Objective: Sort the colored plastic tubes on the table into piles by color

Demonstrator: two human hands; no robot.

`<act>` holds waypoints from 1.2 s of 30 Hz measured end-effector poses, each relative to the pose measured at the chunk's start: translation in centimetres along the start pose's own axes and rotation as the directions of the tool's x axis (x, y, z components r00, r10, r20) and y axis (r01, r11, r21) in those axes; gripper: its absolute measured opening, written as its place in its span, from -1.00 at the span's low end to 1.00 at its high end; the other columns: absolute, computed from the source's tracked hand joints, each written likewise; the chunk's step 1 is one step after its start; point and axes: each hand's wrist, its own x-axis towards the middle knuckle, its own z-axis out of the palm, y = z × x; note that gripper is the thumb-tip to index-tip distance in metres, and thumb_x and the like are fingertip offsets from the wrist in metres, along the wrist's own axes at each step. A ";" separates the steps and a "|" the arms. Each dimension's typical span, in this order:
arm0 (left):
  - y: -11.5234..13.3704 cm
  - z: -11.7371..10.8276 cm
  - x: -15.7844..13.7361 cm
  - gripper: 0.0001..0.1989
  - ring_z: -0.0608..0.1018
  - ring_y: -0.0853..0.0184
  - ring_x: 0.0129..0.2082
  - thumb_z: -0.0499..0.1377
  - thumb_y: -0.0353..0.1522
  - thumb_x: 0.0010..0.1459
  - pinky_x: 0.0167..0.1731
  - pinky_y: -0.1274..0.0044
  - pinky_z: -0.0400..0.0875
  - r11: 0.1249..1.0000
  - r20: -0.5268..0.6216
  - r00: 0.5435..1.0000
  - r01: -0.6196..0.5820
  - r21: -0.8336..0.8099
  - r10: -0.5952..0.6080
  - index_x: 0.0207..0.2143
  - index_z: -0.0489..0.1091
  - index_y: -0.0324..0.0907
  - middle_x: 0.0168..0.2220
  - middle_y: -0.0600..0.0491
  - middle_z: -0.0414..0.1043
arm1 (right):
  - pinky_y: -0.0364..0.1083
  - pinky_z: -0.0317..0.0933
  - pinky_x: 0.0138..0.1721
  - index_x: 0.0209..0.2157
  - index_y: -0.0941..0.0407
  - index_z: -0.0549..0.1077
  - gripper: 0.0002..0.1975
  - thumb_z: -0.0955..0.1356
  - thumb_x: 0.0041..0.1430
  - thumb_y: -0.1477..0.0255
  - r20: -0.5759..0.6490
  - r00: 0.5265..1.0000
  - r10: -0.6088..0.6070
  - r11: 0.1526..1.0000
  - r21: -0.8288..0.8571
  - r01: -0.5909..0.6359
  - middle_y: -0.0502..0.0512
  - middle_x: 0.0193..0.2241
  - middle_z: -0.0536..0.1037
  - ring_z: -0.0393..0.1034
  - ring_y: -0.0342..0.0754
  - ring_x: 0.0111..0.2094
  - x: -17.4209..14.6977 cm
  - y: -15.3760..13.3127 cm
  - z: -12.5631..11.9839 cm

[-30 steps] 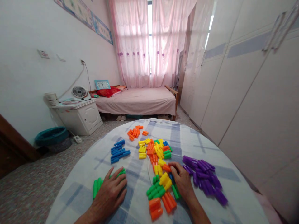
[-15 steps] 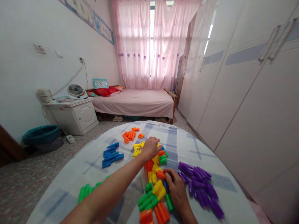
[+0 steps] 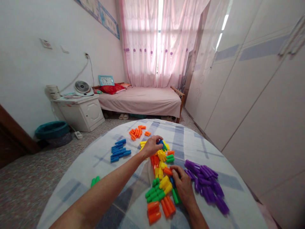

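At the upper left of the frame, in the head view, a clock (image 3: 106, 80) with a light-blue border stands by the bed (image 3: 143, 98); marks can be seen on its dial, but they are too small for reading. Higher on the wall, a printed strip (image 3: 108, 19) carries details which are also not legible. From the lower left, the left forearm stretches diagonally to the middle of the frame, and the left hand (image 3: 152, 147) is bent downward over the plastic pieces. Its fingers are curled and almost together, with a blue piece (image 3: 161, 142) at the tips; whether it is gripped, I cannot tell. From the bottom, right of the middle, the other forearm rises more steeply. The right hand (image 3: 183, 184) is half closed, its thumb and forefinger touching an orange piece (image 3: 168, 171); the firmness of this hold cannot be judged. Both hands are above the round table (image 3: 202, 136), at the lower middle, where mixed-colour pieces (image 3: 154, 192) lie between and below them. Purple pieces (image 3: 209, 184) are heaped at the lower right, near the right hand.
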 end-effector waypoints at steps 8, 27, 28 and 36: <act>-5.0 -7.0 -9.3 -0.65 0.55 0.33 -0.44 0.16 -0.40 -0.07 -0.37 0.46 0.47 0.821 0.092 0.972 0.233 -0.521 -0.217 -0.16 0.39 -0.32 -0.39 -0.02 0.52 | -0.02 0.25 -0.14 -0.28 0.07 0.50 -0.67 0.22 0.09 0.19 0.001 0.999 0.032 0.997 -0.074 -0.032 0.08 -0.26 0.58 0.43 0.04 -0.19 0.3 0.1 -0.2; -13.3 -9.2 -19.5 -0.63 0.51 0.20 -0.08 0.13 -0.17 0.06 -0.01 0.38 0.34 0.957 -0.290 0.913 0.260 -0.129 -0.287 -0.14 0.48 -0.15 -0.12 0.00 0.52 | 0.02 0.24 -0.12 -0.29 0.08 0.50 -0.60 0.22 -0.01 0.13 -0.014 0.995 0.094 0.988 -0.125 -0.095 0.11 -0.26 0.58 0.44 0.07 -0.20 0.3 -1.1 -0.4; -13.2 -9.2 -19.4 -0.64 0.51 0.19 -0.08 0.15 -0.19 0.03 -0.01 0.38 0.34 0.956 -0.286 0.913 0.263 -0.127 -0.289 -0.14 0.48 -0.15 -0.12 0.01 0.52 | 0.02 0.24 -0.11 -0.28 0.08 0.50 -0.59 0.22 -0.01 0.12 -0.012 0.996 0.093 0.988 -0.126 -0.094 0.11 -0.26 0.58 0.44 0.08 -0.19 0.3 -1.0 -0.4; -12.8 -10.0 -15.0 -0.63 0.55 0.23 -0.23 0.18 -0.19 0.00 -0.15 0.42 0.43 0.931 -0.346 0.886 0.209 -0.298 -0.309 -0.19 0.49 -0.22 -0.22 -0.02 0.56 | 0.05 0.23 -0.08 -0.30 0.08 0.51 -0.60 0.23 -0.02 0.12 -0.004 0.996 0.091 0.988 -0.121 -0.091 0.12 -0.25 0.58 0.43 0.10 -0.17 0.5 -0.9 -0.5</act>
